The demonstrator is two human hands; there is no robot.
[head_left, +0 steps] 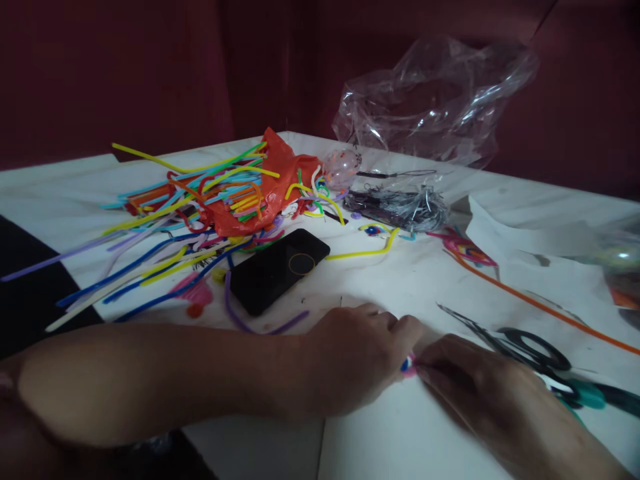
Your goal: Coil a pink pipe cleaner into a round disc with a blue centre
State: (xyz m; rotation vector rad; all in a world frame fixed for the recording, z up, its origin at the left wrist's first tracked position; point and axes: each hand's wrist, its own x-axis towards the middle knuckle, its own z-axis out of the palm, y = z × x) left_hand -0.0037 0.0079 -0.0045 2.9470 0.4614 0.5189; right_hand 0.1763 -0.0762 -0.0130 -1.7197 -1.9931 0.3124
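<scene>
A small pink, white and blue piece [409, 365] shows between my two hands, low over the white table. My left hand [363, 357] is closed around its left side, the fingers curled down and partly hidden. From the right, my right hand [475, 377] pinches the same piece with its fingertips and looks slightly blurred. Just behind my left wrist lies a purple pipe cleaner [290, 323]. Black scissors [510, 347] rest beside my right hand, partly behind it.
A dark phone [280, 270] lies left of centre. Colourful pipe cleaners [165, 207] and an orange bag [290, 173] are behind it. Farther back are clear plastic [425, 107] and a bundle of dark strands [400, 207]. White paper [520, 247] and an orange pipe cleaner [540, 307] lie right.
</scene>
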